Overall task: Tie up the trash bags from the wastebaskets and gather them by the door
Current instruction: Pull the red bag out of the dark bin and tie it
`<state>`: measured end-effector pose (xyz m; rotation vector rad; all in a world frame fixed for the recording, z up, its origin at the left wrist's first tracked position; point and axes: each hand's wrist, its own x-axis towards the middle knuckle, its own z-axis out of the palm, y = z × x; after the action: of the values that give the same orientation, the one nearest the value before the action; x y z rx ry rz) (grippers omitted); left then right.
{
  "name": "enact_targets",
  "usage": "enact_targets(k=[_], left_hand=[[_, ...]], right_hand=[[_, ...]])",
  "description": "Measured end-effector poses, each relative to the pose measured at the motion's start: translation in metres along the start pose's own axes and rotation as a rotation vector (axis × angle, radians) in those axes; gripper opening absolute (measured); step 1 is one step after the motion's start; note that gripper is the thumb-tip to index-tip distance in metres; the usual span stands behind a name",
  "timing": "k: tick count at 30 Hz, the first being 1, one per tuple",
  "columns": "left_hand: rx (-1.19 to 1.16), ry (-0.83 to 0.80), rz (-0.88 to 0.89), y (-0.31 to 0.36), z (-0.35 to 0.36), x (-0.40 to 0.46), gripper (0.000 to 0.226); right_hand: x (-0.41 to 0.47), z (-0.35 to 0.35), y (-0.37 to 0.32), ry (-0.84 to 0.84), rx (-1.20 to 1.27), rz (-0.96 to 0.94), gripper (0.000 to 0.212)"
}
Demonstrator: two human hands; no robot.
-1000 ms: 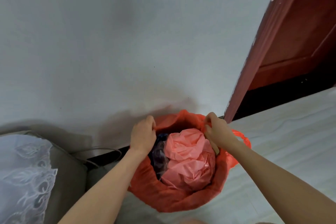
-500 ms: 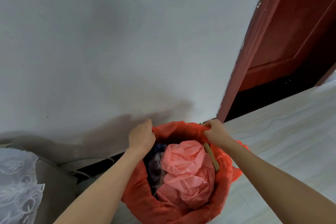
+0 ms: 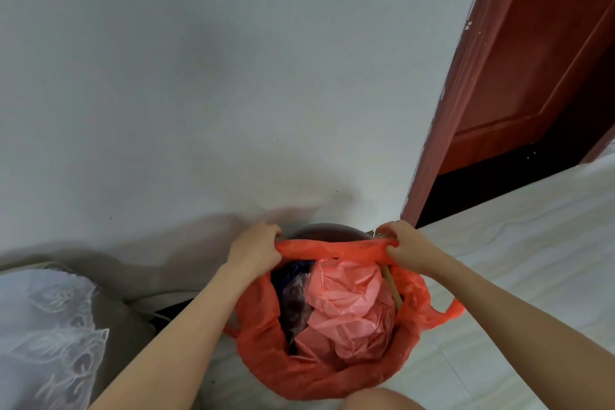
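Note:
An orange-red trash bag (image 3: 309,376) lines a dark wastebasket (image 3: 327,232) that stands on the floor against the white wall. Crumpled pink plastic (image 3: 349,309), dark wrappers and a thin wooden stick (image 3: 392,286) fill the bag. My left hand (image 3: 254,248) and my right hand (image 3: 404,248) each grip the far edge of the bag. That edge is lifted off the basket's back rim and stretched into a taut band between them. One loop handle of the bag (image 3: 447,311) hangs loose at the right side.
A red-brown door (image 3: 532,76) with its frame (image 3: 442,130) stands just right of the basket. A grey cushion with a white lace cover (image 3: 50,336) sits at the lower left, a cable (image 3: 156,309) beside it. Pale tile floor (image 3: 515,260) spreads to the right. A knee (image 3: 382,401) shows at the bottom edge.
Both hands have pulled the bag's far edge up off the basket rim and stretched it tight, so the dark back rim of the basket now shows.

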<state>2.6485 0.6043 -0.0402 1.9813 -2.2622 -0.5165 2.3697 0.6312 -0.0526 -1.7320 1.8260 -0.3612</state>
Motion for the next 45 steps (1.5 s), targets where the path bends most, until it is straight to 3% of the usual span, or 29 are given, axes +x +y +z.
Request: enact_targets(k=[3, 5, 11, 13, 15, 17, 19, 24, 29, 33, 37, 42, 45], left_hand=[[0.218, -0.063, -0.015, 0.001, -0.005, -0.033, 0.033], [0.268, -0.107, -0.041, 0.000, 0.001, -0.053, 0.043], [0.313, -0.107, -0.177, -0.003, 0.032, -0.104, 0.083], [0.353, -0.079, -0.187, -0.004, 0.039, -0.115, 0.078], [0.363, -0.049, -0.147, -0.003, 0.042, -0.122, 0.052], [0.293, -0.015, -0.129, -0.004, 0.044, -0.123, 0.029], [0.246, 0.031, -0.154, -0.004, 0.042, -0.120, 0.024], [0.101, 0.021, -0.299, -0.007, 0.037, -0.101, 0.028], [-0.415, 0.029, -0.360, -0.005, 0.012, -0.070, 0.028], [-0.742, 0.252, -0.262, 0.023, -0.036, -0.066, 0.012], [-0.992, 0.335, -0.062, 0.063, -0.085, -0.076, 0.020], [-1.110, 0.191, 0.263, 0.127, -0.118, -0.086, 0.025], [-1.024, 0.075, 0.381, 0.175, -0.122, -0.080, 0.048]], right_hand=[[-0.027, -0.003, 0.006, -0.070, -0.247, -0.072, 0.042], [-0.045, -0.007, 0.012, -0.110, -0.274, -0.065, 0.045], [-0.079, 0.003, 0.015, -0.301, -0.296, 0.028, 0.085], [-0.086, 0.014, 0.016, -0.337, -0.301, 0.052, 0.083], [-0.095, 0.018, 0.013, -0.303, -0.277, 0.042, 0.066], [-0.096, 0.020, 0.008, -0.245, -0.242, -0.003, 0.043], [-0.097, 0.027, 0.000, -0.174, -0.244, -0.019, 0.027], [-0.085, 0.042, -0.017, -0.089, -0.176, 0.075, 0.030], [-0.068, 0.019, -0.060, 0.031, 0.127, 0.147, 0.030], [-0.061, -0.026, -0.090, 0.268, 0.576, 0.186, 0.024], [-0.075, -0.080, -0.103, 0.449, 0.716, 0.081, 0.018], [-0.122, -0.157, -0.096, 0.673, 0.780, 0.008, 0.015], [-0.155, -0.193, -0.069, 0.815, 0.803, 0.039, 0.021]])
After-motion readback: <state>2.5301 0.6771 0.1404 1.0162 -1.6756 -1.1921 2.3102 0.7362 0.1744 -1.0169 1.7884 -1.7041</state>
